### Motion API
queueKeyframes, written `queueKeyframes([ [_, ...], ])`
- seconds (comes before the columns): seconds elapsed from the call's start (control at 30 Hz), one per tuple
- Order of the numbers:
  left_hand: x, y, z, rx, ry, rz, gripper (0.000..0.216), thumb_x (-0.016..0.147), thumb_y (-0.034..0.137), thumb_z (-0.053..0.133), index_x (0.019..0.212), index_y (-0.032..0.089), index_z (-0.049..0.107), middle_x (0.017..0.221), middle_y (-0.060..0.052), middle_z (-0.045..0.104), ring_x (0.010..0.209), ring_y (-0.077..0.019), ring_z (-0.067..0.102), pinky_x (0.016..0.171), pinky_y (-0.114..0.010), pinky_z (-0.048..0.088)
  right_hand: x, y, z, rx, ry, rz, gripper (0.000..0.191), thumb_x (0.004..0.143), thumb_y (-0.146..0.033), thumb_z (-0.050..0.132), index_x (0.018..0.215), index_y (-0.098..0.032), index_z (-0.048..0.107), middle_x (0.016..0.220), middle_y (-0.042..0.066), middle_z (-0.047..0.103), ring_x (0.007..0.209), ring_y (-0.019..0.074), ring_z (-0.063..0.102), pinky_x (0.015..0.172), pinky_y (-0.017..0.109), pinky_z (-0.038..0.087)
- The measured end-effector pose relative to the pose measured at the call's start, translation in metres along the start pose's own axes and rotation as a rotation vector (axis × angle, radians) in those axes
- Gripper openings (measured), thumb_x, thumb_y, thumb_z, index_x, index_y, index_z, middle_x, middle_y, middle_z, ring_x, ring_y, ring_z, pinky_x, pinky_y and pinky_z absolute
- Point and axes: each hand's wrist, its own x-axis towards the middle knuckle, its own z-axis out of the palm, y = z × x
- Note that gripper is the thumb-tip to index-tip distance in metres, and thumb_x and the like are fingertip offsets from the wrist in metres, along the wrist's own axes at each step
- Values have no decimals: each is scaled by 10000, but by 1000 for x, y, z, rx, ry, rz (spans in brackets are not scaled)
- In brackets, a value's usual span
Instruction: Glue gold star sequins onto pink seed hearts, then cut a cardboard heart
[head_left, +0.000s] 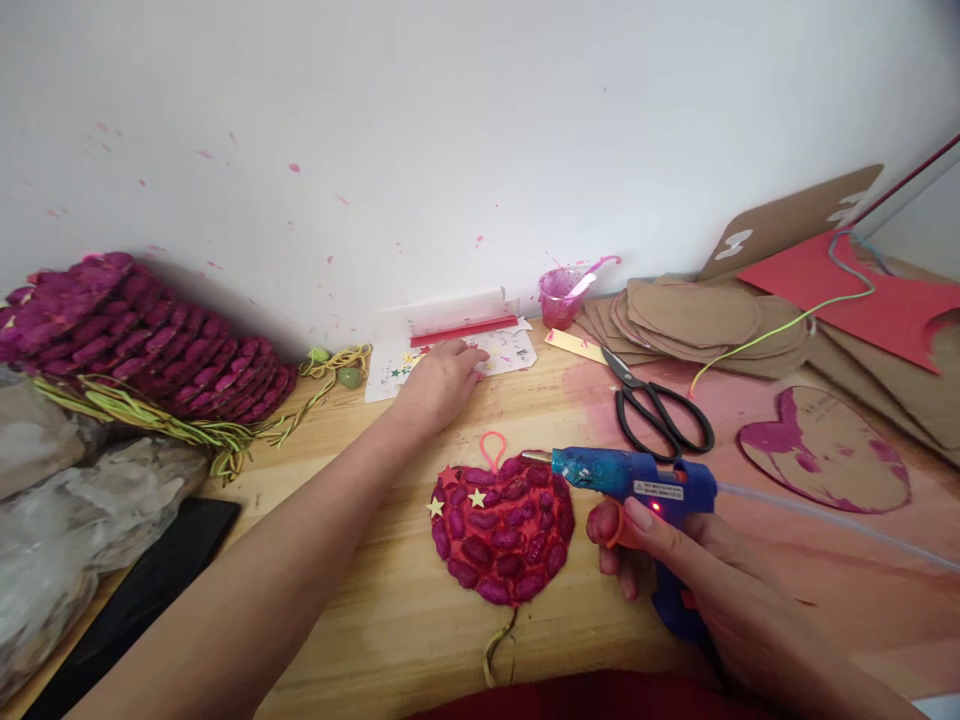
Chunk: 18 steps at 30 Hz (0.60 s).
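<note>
My right hand (675,560) is wrapped round a blue hot glue gun (615,472) with a red light lit. Its metal nozzle points left, by the upper right edge of a heart-shaped ornament (502,530). Magenta peanut-like pieces cover the ornament, with a few stars at its upper left, an orange-red loop on top and a cord below. Beyond it, my left hand (442,385) rests over white paper (379,365) strewn with small coloured stars (405,362). Its fingers are bent and slightly apart; nothing shows in them.
Black-handled scissors (660,415) lie beyond the glue gun. A magenta-stained cup (559,297) stands by the wall near stacked cardboard pieces (690,315). A paint-smeared cardboard heart (825,450) lies right. Stacked magenta ornaments (150,340), cords and plastic bags (97,550) occupy the left.
</note>
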Motion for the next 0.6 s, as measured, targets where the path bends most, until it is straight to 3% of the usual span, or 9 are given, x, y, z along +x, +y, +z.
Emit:
queueKeyframes([
  [0.37,0,7,-1,81,-22,21,249,963,220,495,978,160,736,995,-105,691,943,-248,631,840,-364,496,-1,2,0,-11,8,-9,421,846,-608,634,814,-195,710,698,40,695,630,175,605,620,291,464],
  [0.6,0,5,-2,70,10,11,215,948,225,518,1037,174,706,1011,-84,701,929,-229,645,819,-338,501,0,-2,0,-36,-7,-8,430,841,-618,629,804,-195,701,708,48,696,641,183,615,621,297,474],
])
